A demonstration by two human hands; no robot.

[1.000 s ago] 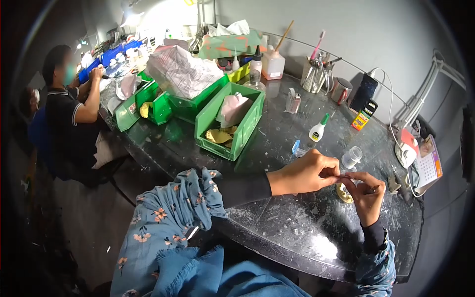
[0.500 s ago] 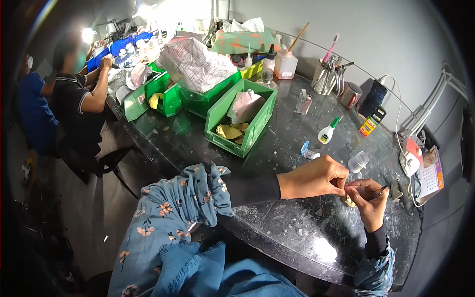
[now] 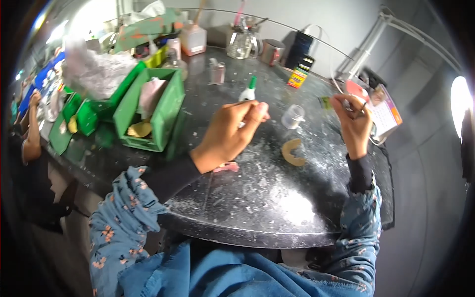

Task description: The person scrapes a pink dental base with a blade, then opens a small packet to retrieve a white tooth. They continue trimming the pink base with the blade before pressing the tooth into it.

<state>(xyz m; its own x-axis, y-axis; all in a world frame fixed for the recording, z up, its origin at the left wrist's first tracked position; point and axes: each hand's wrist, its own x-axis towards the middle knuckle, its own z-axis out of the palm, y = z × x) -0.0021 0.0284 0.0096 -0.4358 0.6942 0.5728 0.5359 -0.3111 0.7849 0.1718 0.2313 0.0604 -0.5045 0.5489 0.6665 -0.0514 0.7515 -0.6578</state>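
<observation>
My left hand is raised over the middle of the table, fingers curled and thumb pressed to the fingertips; what they pinch, if anything, I cannot make out. My right hand is held up at the right, its fingers pinched, with the tip of a thin dark tool showing between them. On the table between both hands lies a tan horseshoe-shaped piece. A pink piece, resembling part of a denture, lies just below my left wrist. Behind my left hand stands a white glue bottle with a green cap.
A clear plastic cup stands beyond the horseshoe-shaped piece. Green bins fill the left side. Along the back are a glass jug, a metal mug and a yellow box. A calendar stands at right; another person's arm shows far left.
My hands, close together before, have moved well apart. The view has swung right. The tan horseshoe-shaped piece and the pink piece now show on the table.
</observation>
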